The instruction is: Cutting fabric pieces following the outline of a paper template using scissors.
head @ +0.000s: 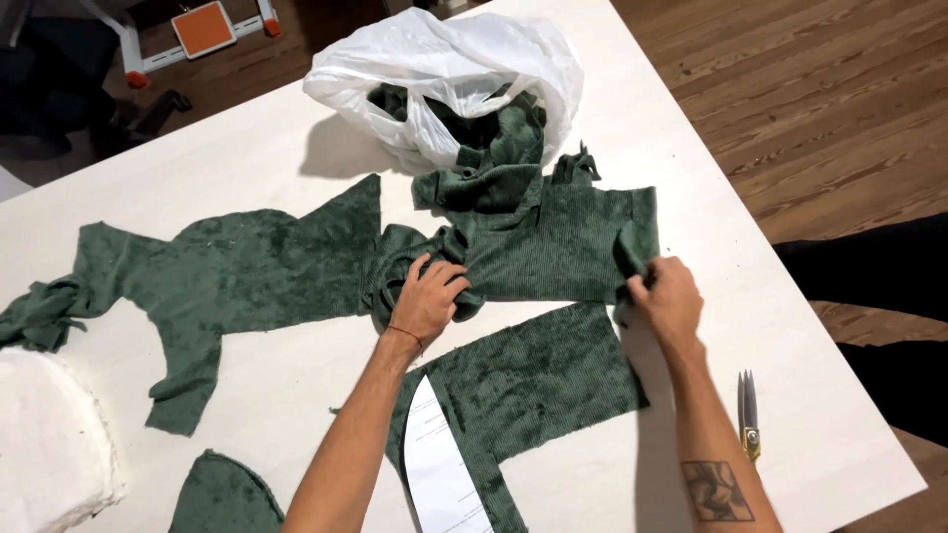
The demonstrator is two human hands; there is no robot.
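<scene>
On a pale wooden desk [247, 128], the left hand [432, 296] grips a bunched fold of a ribbed dark green fabric piece [553, 247] lying at the desk's middle, while the right hand [670, 296] pinches that same piece's right edge between fingers and thumb. Just beyond it a crumpled white plastic bag [444, 69] holds more green cloth, a white paper pattern [439, 464] lies on another green piece between the forearms, and metal scissors [748, 415] lie near the right forearm.
</scene>
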